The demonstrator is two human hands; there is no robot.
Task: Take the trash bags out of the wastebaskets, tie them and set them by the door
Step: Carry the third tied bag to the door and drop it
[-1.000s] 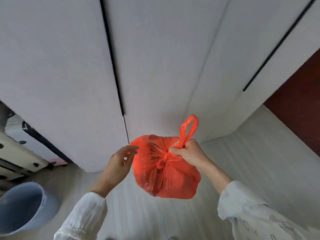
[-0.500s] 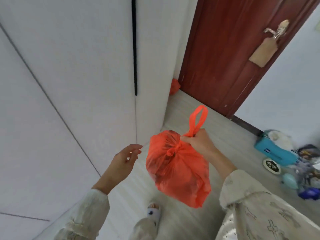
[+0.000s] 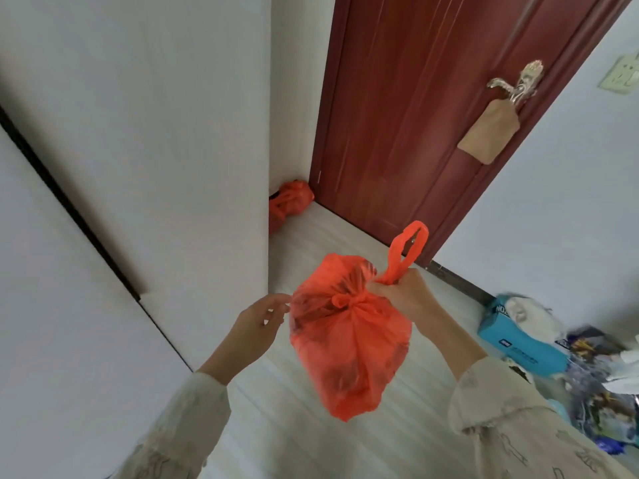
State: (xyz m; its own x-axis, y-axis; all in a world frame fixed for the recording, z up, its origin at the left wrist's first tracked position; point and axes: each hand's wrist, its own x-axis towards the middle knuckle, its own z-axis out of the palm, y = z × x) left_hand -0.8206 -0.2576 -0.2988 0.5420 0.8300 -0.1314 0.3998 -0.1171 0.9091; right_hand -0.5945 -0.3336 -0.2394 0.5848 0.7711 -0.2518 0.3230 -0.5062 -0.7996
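Note:
A full orange trash bag (image 3: pixel 349 340), knotted at its top, hangs in the air in front of me. My right hand (image 3: pixel 403 295) grips its handle loops just above the knot, and one loop sticks up past my fist. My left hand (image 3: pixel 257 326) hovers beside the bag's left side with relaxed fingers and holds nothing. Another tied orange bag (image 3: pixel 290 202) lies on the floor in the corner beside the dark red door (image 3: pixel 415 115), partly hidden by the white wall edge.
White cabinet panels (image 3: pixel 138 150) fill the left side. A blue box (image 3: pixel 522 344) and a pile of loose clutter (image 3: pixel 601 385) sit on the floor at the right, under a white wall. Pale floorboards (image 3: pixel 328 243) run between me and the door.
The view has swung from the cabinet wall to the door, which is nearer now. The bag stays hanging from my right hand; my left hand has come off it.

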